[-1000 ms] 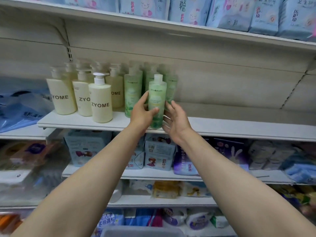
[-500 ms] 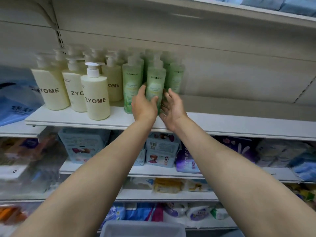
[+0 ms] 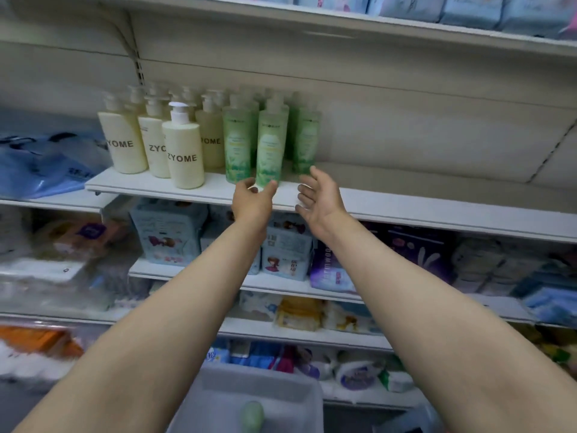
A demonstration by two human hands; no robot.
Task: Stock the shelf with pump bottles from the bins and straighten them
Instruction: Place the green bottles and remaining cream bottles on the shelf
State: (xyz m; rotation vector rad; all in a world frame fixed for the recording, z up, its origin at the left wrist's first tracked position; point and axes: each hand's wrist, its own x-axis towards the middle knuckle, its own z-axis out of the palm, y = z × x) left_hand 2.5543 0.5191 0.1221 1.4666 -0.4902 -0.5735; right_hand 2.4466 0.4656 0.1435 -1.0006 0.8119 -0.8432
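Observation:
Green pump bottles stand upright in rows on the white shelf (image 3: pixel 406 210); the front one (image 3: pixel 271 145) is nearest my hands. Cream ZYOME pump bottles (image 3: pixel 183 151) stand to their left. My left hand (image 3: pixel 254 201) hovers just below the front green bottle's base, fingers loosely spread and holding nothing. My right hand (image 3: pixel 318 198) is open to the right of that bottle, apart from it, fingers relaxed. A grey bin (image 3: pixel 218 398) sits at the bottom of the view with one green bottle (image 3: pixel 252 415) lying in it.
The shelf right of the green bottles is bare up to the back panel. Blue packs line the shelf above (image 3: pixel 468 7). Packaged goods fill the lower shelves (image 3: pixel 287 254). A blue plastic bag (image 3: pixel 46 164) lies at the left.
Both hands have let go of the front green bottle and drawn back toward the shelf's front edge. The bottle now stands in line with the other green ones.

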